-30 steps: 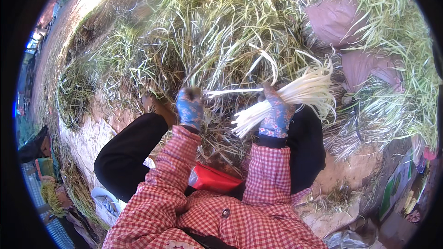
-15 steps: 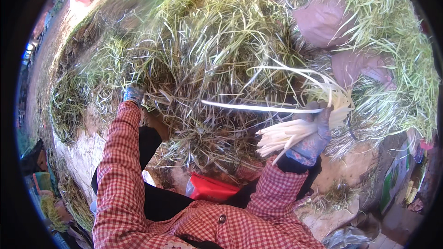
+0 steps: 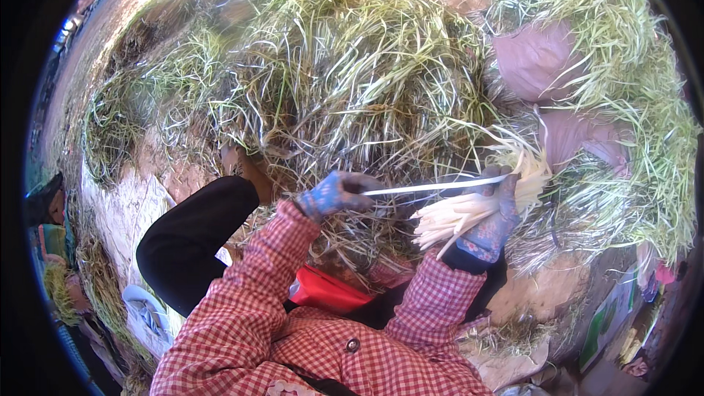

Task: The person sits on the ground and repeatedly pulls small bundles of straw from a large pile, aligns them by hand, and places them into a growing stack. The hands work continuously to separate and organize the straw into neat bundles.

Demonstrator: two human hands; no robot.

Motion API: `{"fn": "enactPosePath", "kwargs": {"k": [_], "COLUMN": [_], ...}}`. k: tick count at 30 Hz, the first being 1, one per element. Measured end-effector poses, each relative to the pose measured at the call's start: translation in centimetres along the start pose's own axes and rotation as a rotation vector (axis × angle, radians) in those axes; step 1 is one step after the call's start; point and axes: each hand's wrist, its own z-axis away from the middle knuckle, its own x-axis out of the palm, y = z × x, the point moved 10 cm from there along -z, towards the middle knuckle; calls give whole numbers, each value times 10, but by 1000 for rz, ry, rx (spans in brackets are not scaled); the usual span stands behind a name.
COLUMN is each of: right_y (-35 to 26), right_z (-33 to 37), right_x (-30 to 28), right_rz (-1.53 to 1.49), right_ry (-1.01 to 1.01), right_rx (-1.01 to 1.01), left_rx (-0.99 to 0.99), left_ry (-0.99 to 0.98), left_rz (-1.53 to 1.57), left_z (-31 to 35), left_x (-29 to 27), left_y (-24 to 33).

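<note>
My right hand [image 3: 490, 233], in a blue flowered glove with dark fingers, grips a bundle of pale stalks [image 3: 449, 220]. The cut-looking ends fan out toward my left, and the thin leafy ends [image 3: 534, 165] stick out past the fingers on the far right side. One long white stalk [image 3: 433, 186] stretches level between both hands. Its left end is pinched by my left hand [image 3: 336, 195], gloved the same way; the other end meets my right fingertips. Beyond the hands lies a big tangled heap of green, grassy stalks [image 3: 374, 59].
At the right, another pile of pale green stalks [image 3: 631, 103] surrounds pinkish-brown cloth [image 3: 539, 62]. My bent knee in black [image 3: 187, 249] is at the left. A red object [image 3: 330, 290] rests near my lap. A pale blue item [image 3: 147, 315] lies left of my leg.
My left hand has come from the left edge of the heap to the right and nearer, and now pinches the white stalk's end. My right hand keeps the bundle nearly in place.
</note>
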Motion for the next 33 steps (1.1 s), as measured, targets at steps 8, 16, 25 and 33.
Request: {"fn": "enactPosePath", "kwargs": {"k": [8, 16, 25, 33], "right_y": [31, 43, 4, 16], "right_z": [-8, -5, 5, 0], "right_x": [-24, -25, 2, 15], "right_rz": [386, 457, -96, -125], "right_ry": [176, 134, 29, -63], "right_rx": [-40, 59, -189, -240], "left_rx": [129, 614, 152, -236], "left_ry": [499, 692, 1041, 648], "left_rz": [302, -478, -126, -1261], "left_z": [3, 10, -7, -36], "left_x": [11, 63, -109, -113], "left_y": [56, 123, 61, -55]}}
